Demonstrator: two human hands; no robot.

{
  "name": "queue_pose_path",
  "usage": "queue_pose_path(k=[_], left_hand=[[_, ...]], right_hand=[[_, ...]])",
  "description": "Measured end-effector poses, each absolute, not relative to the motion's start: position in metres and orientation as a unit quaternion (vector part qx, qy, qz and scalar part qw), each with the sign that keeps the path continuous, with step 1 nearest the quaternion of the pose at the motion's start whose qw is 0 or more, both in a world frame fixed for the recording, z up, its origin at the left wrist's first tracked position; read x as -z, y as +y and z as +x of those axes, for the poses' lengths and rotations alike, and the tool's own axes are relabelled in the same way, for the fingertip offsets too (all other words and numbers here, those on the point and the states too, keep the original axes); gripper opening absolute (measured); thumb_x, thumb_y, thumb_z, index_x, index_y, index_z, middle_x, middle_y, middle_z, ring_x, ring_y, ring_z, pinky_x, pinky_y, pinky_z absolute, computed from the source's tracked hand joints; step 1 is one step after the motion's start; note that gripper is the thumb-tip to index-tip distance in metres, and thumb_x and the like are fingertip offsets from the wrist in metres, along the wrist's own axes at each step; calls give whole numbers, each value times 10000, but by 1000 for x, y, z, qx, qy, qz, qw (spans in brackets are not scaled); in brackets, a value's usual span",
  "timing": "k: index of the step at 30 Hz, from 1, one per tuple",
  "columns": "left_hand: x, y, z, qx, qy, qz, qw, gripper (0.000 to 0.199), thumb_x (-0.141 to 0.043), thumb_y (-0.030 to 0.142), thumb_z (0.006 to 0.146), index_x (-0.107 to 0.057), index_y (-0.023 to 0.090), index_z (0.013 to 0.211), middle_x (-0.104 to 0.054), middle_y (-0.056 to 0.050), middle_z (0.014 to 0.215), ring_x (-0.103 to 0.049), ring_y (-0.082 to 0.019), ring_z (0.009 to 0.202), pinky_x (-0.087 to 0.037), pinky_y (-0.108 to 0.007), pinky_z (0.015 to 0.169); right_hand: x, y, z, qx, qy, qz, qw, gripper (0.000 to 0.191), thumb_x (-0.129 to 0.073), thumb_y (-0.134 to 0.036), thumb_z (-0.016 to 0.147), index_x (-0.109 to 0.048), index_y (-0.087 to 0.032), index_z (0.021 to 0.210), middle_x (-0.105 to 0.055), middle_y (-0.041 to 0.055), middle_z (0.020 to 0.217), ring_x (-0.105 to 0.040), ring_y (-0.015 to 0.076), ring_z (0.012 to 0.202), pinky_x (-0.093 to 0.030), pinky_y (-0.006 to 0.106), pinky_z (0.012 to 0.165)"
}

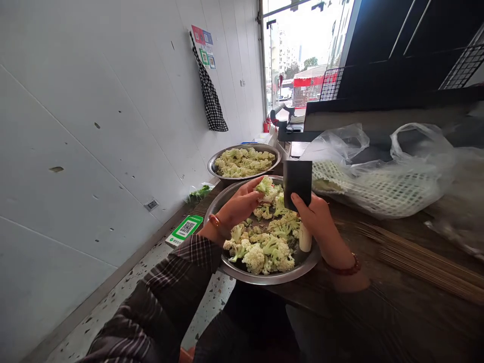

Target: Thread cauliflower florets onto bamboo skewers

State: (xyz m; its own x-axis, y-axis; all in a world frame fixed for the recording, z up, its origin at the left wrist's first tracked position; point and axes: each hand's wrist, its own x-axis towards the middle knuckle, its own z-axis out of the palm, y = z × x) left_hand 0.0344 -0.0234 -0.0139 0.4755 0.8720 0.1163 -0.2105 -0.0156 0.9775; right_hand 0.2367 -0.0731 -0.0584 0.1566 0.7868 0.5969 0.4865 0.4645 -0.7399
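My left hand (244,201) is closed around a small cauliflower piece (265,186) above the near metal bowl (260,278). To its right, my right hand (313,214) grips a cleaver; the dark rectangular blade (298,182) points up and the pale handle (305,239) hangs below the fist. Blade and held piece are a short way apart. Cauliflower florets (264,252) lie in the near bowl beneath both hands. Part of the bowl's far side is hidden by the hands and blade.
Behind stands a second metal bowl (214,170) of cauliflower. Plastic bags (393,189) with net-wrapped contents lie right, near thin wooden skewers (427,262). A green QR card (185,229) and bagged greens (199,193) are left, beside the wall. A checkered cloth (212,101) hangs there.
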Motion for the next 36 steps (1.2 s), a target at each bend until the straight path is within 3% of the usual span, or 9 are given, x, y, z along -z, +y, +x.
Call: queue_pose_path(k=[3, 7, 15, 26, 36], left_hand=[[14, -26, 34, -433, 323, 612, 578, 644, -797, 256, 711, -598, 173, 1318, -673, -87, 1159, -631, -143, 915, -508, -280, 831], [13, -27, 34, -430, 348, 665, 502, 463, -805, 295, 710, -669, 149, 1128, -696, -72, 1080, -617, -150, 903, -513, -282, 823], [15, -26, 35, -408, 344, 739, 411, 388, -728, 300, 765, -736, 142, 1119, -732, -69, 937, -641, -224, 902, -535, -331, 802], [14, -28, 36, -405, 327, 735, 435, 359, -700, 308, 787, -723, 138, 1102, -681, -40, 800, -597, -167, 743, -521, -285, 688], [12, -30, 36, -384, 304, 766, 417, 173, -628, 220, 812, -716, 141, 938, -549, 25, 707, -401, -80, 598, -345, -204, 553]], right_hand=[[54, -76, 235, -131, -647, -491, 568, 373, -517, -515, 950, -617, -205, 768, -693, 51, 778, -631, 222, 707, -484, 331, 630], [50, -84, 233, -117, -644, -482, 582, 368, -511, -508, 965, -613, -211, 774, -659, 34, 742, -624, 209, 687, -490, 320, 635], [43, -92, 227, -63, -716, -418, 556, 318, -486, -416, 994, -618, -219, 783, -674, 54, 821, -628, 215, 742, -524, 354, 685], [47, -89, 224, -27, -732, -421, 535, 309, -457, -390, 1011, -657, -217, 851, -672, 67, 763, -662, 247, 771, -533, 380, 704], [46, -89, 224, 8, -750, -371, 548, 273, -480, -307, 1017, -592, -219, 784, -669, 66, 793, -674, 241, 841, -556, 369, 734]])
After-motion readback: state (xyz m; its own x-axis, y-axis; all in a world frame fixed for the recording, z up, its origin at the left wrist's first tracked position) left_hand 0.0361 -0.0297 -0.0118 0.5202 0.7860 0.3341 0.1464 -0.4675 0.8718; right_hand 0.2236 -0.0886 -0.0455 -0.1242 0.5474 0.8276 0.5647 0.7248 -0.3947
